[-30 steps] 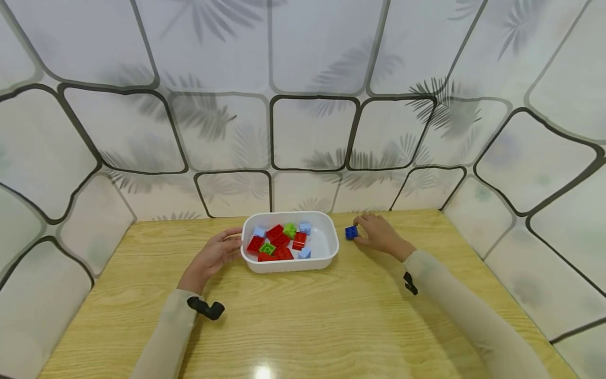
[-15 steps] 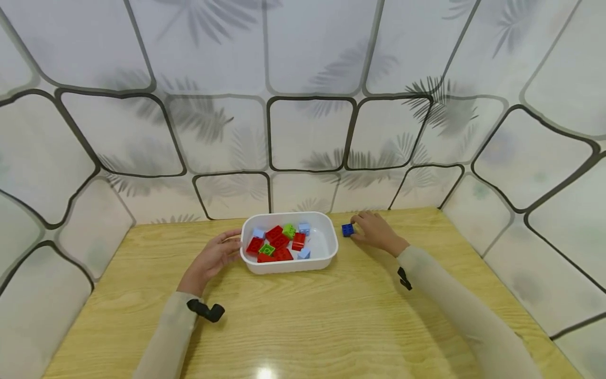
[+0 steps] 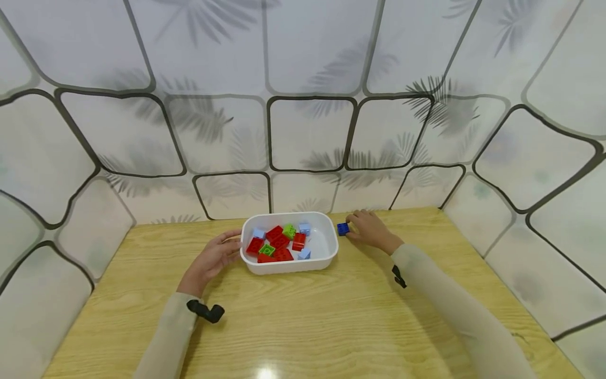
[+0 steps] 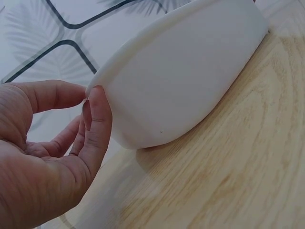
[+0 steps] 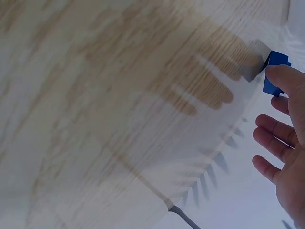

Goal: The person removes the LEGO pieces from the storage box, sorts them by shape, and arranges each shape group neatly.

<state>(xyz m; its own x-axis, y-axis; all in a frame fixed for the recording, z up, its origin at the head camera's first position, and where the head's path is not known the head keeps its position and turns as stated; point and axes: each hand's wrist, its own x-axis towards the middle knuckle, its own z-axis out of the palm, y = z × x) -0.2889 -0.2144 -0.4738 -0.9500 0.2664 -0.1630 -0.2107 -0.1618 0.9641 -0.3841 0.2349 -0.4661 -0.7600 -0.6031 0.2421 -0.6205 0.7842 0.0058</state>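
Note:
In the head view a white plastic tray (image 3: 289,267) stands at the back of the table, holding red, green and pale blue toy building bricks. My left hand (image 3: 213,259) is at its left end, fingertips against the outside of the rim; the left wrist view has thumb and fingers (image 4: 99,112) loosely bent at the rim's edge, none seen reaching inside. To the right of the tray, my right hand (image 3: 371,230) pinches a dark blue studded brick (image 3: 343,229). In the right wrist view the thumb covers part of that blue brick (image 5: 277,59), while the other fingers hang apart.
The light wooden table (image 3: 303,321) meets a patterned back wall (image 3: 307,134) just behind the tray. Similar panels close in at left and right. Black bands (image 3: 205,309) with mounts sit on both sleeves. Inside the tray, the bricks lie mostly toward the left.
My right hand has moved left with the blue brick, bringing it close to the tray's right end. The left hand and the tray have stayed in place.

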